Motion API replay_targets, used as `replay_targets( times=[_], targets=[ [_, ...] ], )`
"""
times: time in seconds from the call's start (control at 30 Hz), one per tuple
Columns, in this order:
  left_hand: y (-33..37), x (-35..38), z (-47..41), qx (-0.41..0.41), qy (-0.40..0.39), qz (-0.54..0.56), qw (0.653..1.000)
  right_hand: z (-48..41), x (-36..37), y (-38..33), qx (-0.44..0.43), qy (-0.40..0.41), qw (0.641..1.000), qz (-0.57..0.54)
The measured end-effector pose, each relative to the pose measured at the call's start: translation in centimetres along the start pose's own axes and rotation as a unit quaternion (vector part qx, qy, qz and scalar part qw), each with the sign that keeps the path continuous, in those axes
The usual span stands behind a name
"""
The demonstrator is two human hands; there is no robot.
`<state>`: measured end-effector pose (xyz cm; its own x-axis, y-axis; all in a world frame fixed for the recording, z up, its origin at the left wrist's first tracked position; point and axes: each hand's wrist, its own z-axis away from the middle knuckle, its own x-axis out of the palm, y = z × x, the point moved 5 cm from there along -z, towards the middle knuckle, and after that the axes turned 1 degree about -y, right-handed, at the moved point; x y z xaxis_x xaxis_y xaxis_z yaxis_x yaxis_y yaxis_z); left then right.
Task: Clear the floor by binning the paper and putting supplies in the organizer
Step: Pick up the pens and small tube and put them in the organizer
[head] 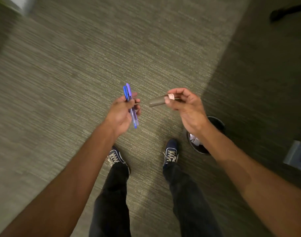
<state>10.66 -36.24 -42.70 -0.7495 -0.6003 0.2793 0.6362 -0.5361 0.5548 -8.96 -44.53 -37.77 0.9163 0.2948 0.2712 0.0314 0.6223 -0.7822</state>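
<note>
Here the person stands on a grey-green carpet (78, 65), both bare forearms reaching forward over dark trousers and navy lace-up shoes (170, 154). The left hand (122, 113) is curled around two blue pens (131, 105), which stand roughly upright in the fist, their capped ends poking out on the far side and the tips pointing back toward the body. The right hand (185, 106) pinches a small, blurred, greyish-brown flat object (157, 101) between thumb and fingertips; a pale band shows at the held end, and what the object is cannot be told. The two hands are near each other but apart, the object's free end pointing left toward the pens. Low on the right, partly hidden under the right forearm, sits a round black bin (216, 124) with crumpled white paper (195, 140) inside. Farther right, at the edge, lies a grey rectangular organizer (295, 156) on the darker floor.
</note>
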Motion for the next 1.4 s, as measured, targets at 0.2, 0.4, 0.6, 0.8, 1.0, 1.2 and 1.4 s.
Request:
replay_targets(
  times=[0.2, 0.4, 0.6, 0.8, 1.0, 1.2, 1.4],
  targets=[
    [3.7, 8.2, 10.3, 0.014, -0.067, 0.041, 0.997, 7.7, -1.0, -8.4, -0.010, -0.018, 1.000, 0.015],
    [5.1, 14.7, 19.6, 0.013, -0.090, 0.040, 0.995, 15.7, -2.1, -14.7, -0.006, -0.005, 1.000, -0.028],
    [5.7, 18.5, 26.1, 0.006, -0.134, 0.001, 0.991, 23.4, -3.7, -18.8, -0.038, 0.031, 0.996, -0.079],
    [5.5, 21.2, 31.1, 0.017, -0.192, -0.027, 0.981, 30.3, -5.2, -20.2, -0.080, 0.077, 0.990, -0.090],
    [4.2, 23.4, 34.7, 0.031, -0.226, -0.076, 0.971, 37.5, -6.3, -20.4, -0.126, 0.145, 0.974, -0.120],
    [1.8, 27.2, 37.3, 0.041, -0.252, -0.138, 0.957, 43.4, -8.2, -19.8, -0.172, 0.199, 0.953, -0.151],
    [-1.5, 33.3, 40.4, 0.001, -0.316, -0.154, 0.936, 47.5, -12.6, -19.3, -0.207, 0.288, 0.924, -0.145]
  ],
)
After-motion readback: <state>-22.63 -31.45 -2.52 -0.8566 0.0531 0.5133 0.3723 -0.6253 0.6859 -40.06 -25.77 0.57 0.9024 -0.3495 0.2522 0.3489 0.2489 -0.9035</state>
